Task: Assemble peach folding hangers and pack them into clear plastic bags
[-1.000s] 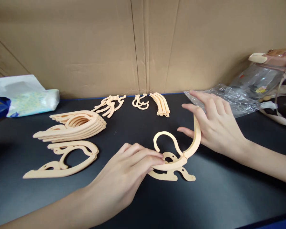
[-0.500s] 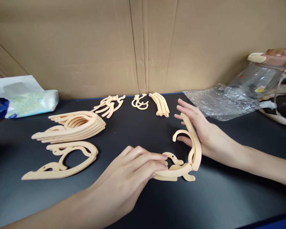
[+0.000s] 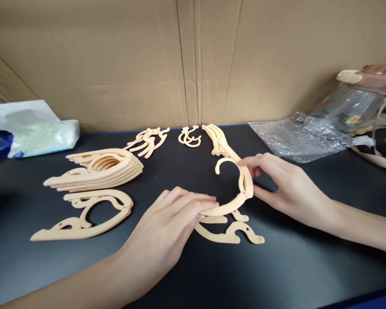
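Between my two hands is a cream plastic folding clothes hanger (image 3: 229, 207), with its hook (image 3: 223, 164) curling up in the middle. My left hand (image 3: 176, 221) grips the near left arm of the hanger, the fingers wrapped over its end. My right hand (image 3: 281, 189) pinches the other arm between thumb and fingers at the right side. Below the hanger lie loose curved hanger pieces (image 3: 227, 238), partly under it and my left hand. To the left rest a single folded hanger (image 3: 111, 225) and a stack of folded hangers (image 3: 116, 176).
Farther back on the black tabletop (image 3: 167, 171) lie loose hanger arms (image 3: 148, 139), hooks (image 3: 190, 137) and a row of straight arms (image 3: 214, 137). A tissue pack (image 3: 41, 133) is at the left. Clear plastic wrap (image 3: 289, 135) and a bottle (image 3: 347, 103) stand right, before cardboard (image 3: 116, 64).
The hanger has moved away from me and left, uncovering more of the loose pieces. My right hand has gone from spread fingers to a pinch on its arm.
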The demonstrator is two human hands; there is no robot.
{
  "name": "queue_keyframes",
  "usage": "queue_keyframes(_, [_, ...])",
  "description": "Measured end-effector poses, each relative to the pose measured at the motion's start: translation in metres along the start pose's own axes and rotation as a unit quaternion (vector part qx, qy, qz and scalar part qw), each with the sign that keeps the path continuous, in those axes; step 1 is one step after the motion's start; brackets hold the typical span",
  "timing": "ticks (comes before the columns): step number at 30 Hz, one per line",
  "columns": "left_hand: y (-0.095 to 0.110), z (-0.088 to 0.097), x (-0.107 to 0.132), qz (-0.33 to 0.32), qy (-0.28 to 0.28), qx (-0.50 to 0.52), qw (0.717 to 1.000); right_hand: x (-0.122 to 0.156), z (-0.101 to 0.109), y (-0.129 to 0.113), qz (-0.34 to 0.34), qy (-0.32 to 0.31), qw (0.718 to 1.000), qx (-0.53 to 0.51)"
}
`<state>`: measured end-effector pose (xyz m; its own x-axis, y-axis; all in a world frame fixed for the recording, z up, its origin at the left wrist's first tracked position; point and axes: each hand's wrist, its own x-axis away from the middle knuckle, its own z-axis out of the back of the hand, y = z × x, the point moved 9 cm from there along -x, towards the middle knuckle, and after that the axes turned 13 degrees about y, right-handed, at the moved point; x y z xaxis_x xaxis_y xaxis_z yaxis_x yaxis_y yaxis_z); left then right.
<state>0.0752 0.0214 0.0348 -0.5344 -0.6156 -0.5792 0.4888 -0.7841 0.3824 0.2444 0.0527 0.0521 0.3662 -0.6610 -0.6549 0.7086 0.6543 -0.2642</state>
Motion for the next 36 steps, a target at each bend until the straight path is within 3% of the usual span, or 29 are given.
queue_keyframes(4, [0.0,0.0,-0.001,-0.006,0.001,-0.005,1.0,0.003,-0.006,-0.02,0.071,-0.05,0.994,-0.073])
queue_keyframes(9, [-0.007,0.002,-0.003,0.021,0.012,-0.028,0.999,0.007,-0.014,-0.024,0.104,-0.091,0.988,-0.064])
queue_keyframes(19, [-0.032,0.003,-0.004,0.102,0.027,-0.016,0.994,0.004,-0.022,-0.011,0.076,-0.084,0.993,-0.035])
queue_keyframes(36, [-0.043,0.003,0.001,0.145,0.021,-0.049,0.988,0.004,-0.025,0.0,0.076,-0.083,0.994,0.006])
